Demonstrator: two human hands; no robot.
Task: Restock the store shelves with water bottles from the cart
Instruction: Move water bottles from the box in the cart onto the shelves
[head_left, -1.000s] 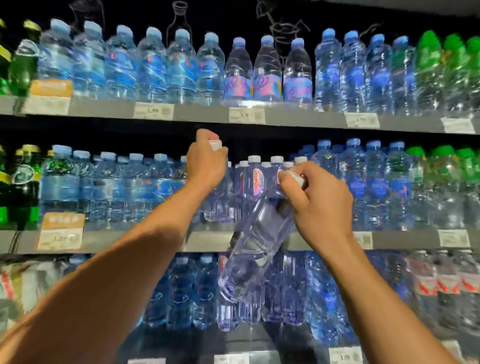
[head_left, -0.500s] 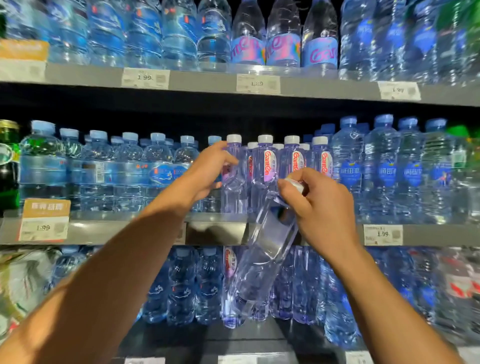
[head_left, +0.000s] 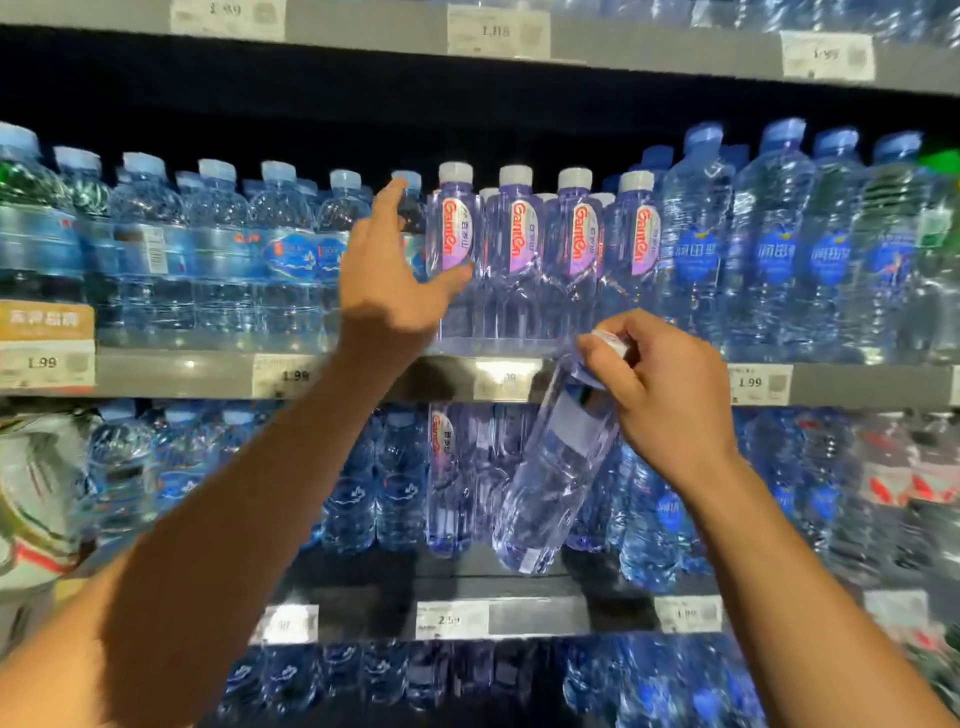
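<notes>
My right hand (head_left: 657, 395) pinches the white cap and neck of a clear violet water bottle (head_left: 553, 478), which hangs tilted in front of the middle shelf edge (head_left: 841, 384). A row of the same white-capped Ganten bottles (head_left: 517, 260) stands on that shelf. My left hand (head_left: 392, 275) is spread, fingers straight, at the leftmost bottle of that row (head_left: 452, 234), thumb against its side. The cart is out of view.
Blue-capped bottles (head_left: 218, 249) fill the shelf left of the row, taller blue ones (head_left: 774, 244) the right. A lower shelf (head_left: 540, 616) holds more bottles. Price tags (head_left: 758, 383) line the shelf edges. White packaging (head_left: 36, 499) sits at far left.
My left hand let go of the bottle it placed in the row and opened beside it. My right hand lowered slightly with its bottle. The camera moved closer and tilted down.
</notes>
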